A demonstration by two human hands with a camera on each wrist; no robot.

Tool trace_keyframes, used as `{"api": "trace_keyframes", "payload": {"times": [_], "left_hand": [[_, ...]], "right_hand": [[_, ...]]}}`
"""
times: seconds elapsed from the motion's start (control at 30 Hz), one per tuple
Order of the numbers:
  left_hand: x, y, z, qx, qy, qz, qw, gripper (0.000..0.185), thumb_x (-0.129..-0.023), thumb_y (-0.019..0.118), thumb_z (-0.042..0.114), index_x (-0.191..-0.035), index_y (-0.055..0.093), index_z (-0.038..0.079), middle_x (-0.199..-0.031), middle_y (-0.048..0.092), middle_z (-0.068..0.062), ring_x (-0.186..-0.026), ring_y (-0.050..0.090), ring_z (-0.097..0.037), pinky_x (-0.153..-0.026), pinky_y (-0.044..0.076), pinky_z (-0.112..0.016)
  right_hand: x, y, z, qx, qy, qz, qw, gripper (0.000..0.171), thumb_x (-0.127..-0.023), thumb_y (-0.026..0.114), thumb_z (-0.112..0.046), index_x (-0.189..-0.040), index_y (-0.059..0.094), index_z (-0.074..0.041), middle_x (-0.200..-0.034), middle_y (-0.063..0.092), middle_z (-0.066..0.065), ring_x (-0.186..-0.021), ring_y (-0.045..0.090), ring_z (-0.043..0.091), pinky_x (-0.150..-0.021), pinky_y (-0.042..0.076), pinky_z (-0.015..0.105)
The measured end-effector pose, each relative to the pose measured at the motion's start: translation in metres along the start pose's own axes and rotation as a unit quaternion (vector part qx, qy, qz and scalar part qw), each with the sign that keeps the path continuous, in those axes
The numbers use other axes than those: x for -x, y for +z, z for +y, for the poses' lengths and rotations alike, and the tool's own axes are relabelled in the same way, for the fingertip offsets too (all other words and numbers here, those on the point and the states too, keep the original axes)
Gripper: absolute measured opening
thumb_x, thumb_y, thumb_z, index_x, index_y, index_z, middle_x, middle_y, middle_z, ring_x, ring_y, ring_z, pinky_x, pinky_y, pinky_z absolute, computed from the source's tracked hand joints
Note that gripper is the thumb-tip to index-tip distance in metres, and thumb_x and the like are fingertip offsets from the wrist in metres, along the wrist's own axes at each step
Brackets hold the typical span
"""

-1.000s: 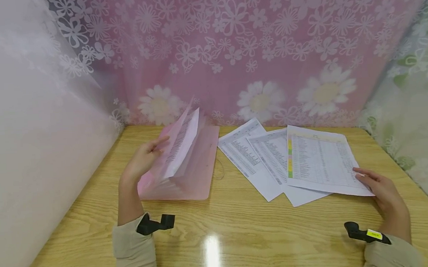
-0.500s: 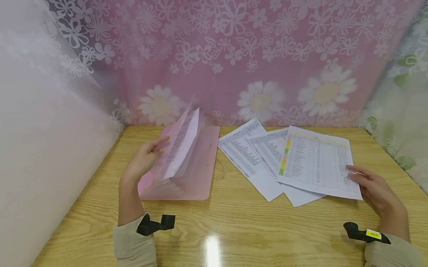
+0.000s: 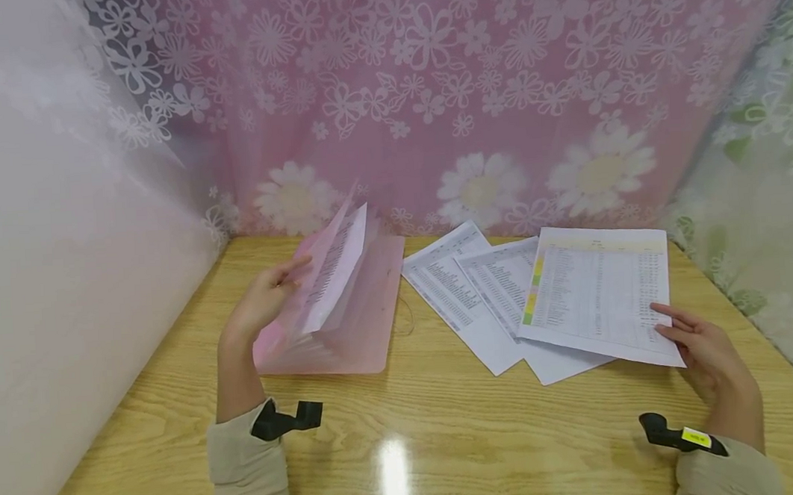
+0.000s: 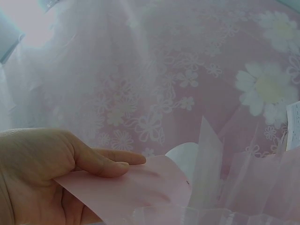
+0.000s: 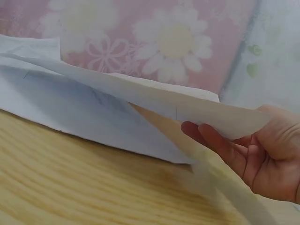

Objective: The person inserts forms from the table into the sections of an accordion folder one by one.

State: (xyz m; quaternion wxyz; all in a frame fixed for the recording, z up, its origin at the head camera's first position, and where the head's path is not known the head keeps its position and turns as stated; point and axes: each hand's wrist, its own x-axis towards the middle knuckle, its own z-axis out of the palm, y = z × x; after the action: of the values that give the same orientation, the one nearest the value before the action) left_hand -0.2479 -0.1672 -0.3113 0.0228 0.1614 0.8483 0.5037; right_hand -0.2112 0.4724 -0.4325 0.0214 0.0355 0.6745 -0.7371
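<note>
Our right hand (image 3: 708, 351) pinches the top sheet (image 3: 597, 293) at its near corner, fingers clamped; thin paper, floppy, light. Our left hand (image 3: 265, 299) grips the pink folder (image 3: 359, 309) flap, holding it open.

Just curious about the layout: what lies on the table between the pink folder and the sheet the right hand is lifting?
In the head view, two printed sheets lie overlapping between pink folder and lifted sheet.

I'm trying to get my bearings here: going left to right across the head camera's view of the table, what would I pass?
Left hand → pink folder held open → two printed sheets lying flat → colour-edged printed sheet, lifted at its right edge → right hand holding that sheet.
</note>
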Motion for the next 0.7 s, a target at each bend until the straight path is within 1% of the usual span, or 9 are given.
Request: {"api": "trace_keyframes", "payload": {"times": [0.13, 0.2, 0.27, 0.33, 0.4, 0.5, 0.57, 0.63, 0.7], "left_hand": [[0.0, 0.0, 0.001, -0.001, -0.002, 0.0, 1.0, 0.045, -0.095, 0.035, -0.001, -0.14, 0.035, 0.0, -0.144, 0.03, -0.016, -0.129, 0.025, -0.026, -0.087, 0.029, -0.04], [0.001, 0.0, 0.002, 0.002, -0.002, 0.0, 1.0, 0.045, -0.095, 0.035, -0.001, -0.14, 0.035, 0.0, -0.144, 0.031, -0.016, -0.13, 0.025, -0.027, -0.087, 0.029, -0.04], [0.001, 0.0, 0.002, 0.003, 0.0, -0.001, 1.0, 0.045, -0.095, 0.034, -0.002, -0.14, 0.034, -0.001, -0.144, 0.031, -0.016, -0.131, 0.023, -0.028, -0.09, 0.029, -0.041], [0.002, -0.001, 0.002, 0.003, 0.0, 0.0, 1.0, 0.045, -0.095, 0.034, -0.002, -0.14, 0.034, -0.001, -0.143, 0.032, -0.016, -0.132, 0.022, -0.028, -0.094, 0.028, -0.042], [0.002, -0.001, 0.002, 0.004, -0.001, 0.001, 1.0, 0.045, -0.095, 0.034, -0.002, -0.14, 0.034, -0.001, -0.143, 0.033, -0.016, -0.132, 0.021, -0.029, -0.096, 0.027, -0.044], [0.002, 0.0, 0.001, 0.003, -0.002, 0.001, 1.0, 0.045, -0.095, 0.035, -0.002, -0.14, 0.034, 0.0, -0.143, 0.033, -0.016, -0.132, 0.022, -0.029, -0.099, 0.026, -0.045], [0.002, 0.0, 0.0, 0.004, -0.002, 0.001, 1.0, 0.045, -0.095, 0.035, -0.002, -0.14, 0.034, 0.0, -0.143, 0.033, -0.016, -0.131, 0.023, -0.028, -0.098, 0.027, -0.044], [0.002, 0.0, 0.0, 0.003, 0.0, 0.001, 1.0, 0.045, -0.095, 0.035, -0.002, -0.14, 0.034, 0.0, -0.143, 0.033, -0.016, -0.13, 0.024, -0.028, -0.096, 0.028, -0.043], [0.002, 0.0, 0.0, 0.003, 0.001, 0.001, 1.0, 0.045, -0.095, 0.035, -0.002, -0.14, 0.034, -0.001, -0.143, 0.033, -0.016, -0.13, 0.024, -0.028, -0.094, 0.028, -0.042]], "right_hand": [[0.002, 0.006, -0.012, -0.011, -0.016, -0.024, 1.0, 0.037, -0.092, 0.055, -0.005, -0.125, 0.06, -0.019, -0.105, 0.06, -0.016, -0.084, 0.061, 0.008, -0.067, 0.05, 0.023], [0.002, 0.01, -0.019, -0.004, -0.019, -0.027, 0.999, 0.038, -0.092, 0.054, -0.005, -0.128, 0.057, -0.018, -0.107, 0.057, -0.017, -0.084, 0.061, 0.009, -0.067, 0.05, 0.024], [0.001, 0.016, -0.025, 0.006, -0.021, -0.031, 0.999, 0.04, -0.092, 0.054, -0.006, -0.13, 0.055, -0.018, -0.11, 0.053, -0.016, -0.084, 0.061, 0.009, -0.067, 0.05, 0.023], [0.0, 0.022, -0.031, 0.013, -0.022, -0.032, 0.999, 0.04, -0.092, 0.055, -0.007, -0.131, 0.055, -0.018, -0.113, 0.049, -0.012, -0.082, 0.061, 0.008, -0.067, 0.05, 0.022], [-0.001, 0.029, -0.036, 0.026, -0.022, -0.037, 0.999, 0.041, -0.092, 0.055, -0.008, -0.132, 0.053, -0.019, -0.124, 0.039, -0.006, -0.082, 0.06, 0.007, -0.068, 0.049, 0.021], [-0.004, 0.039, -0.043, 0.05, -0.016, -0.038, 0.998, 0.042, -0.092, 0.056, -0.01, -0.133, 0.052, -0.019, -0.128, 0.031, 0.0, -0.082, 0.058, 0.006, -0.068, 0.049, 0.02], [-0.006, 0.047, -0.046, 0.068, -0.012, -0.04, 0.997, 0.042, -0.092, 0.057, -0.012, -0.132, 0.053, -0.02, -0.128, 0.032, -0.002, -0.083, 0.057, 0.006, -0.068, 0.049, 0.021], [-0.009, 0.054, -0.05, 0.078, -0.007, -0.04, 0.996, 0.04, -0.091, 0.058, -0.012, -0.13, 0.055, -0.021, -0.119, 0.042, -0.007, -0.082, 0.058, 0.007, -0.067, 0.049, 0.022], [-0.011, 0.062, -0.053, 0.087, -0.002, -0.043, 0.995, 0.04, -0.091, 0.059, -0.012, -0.129, 0.056, -0.021, -0.114, 0.048, -0.01, -0.082, 0.059, 0.008, -0.067, 0.049, 0.023]]}}
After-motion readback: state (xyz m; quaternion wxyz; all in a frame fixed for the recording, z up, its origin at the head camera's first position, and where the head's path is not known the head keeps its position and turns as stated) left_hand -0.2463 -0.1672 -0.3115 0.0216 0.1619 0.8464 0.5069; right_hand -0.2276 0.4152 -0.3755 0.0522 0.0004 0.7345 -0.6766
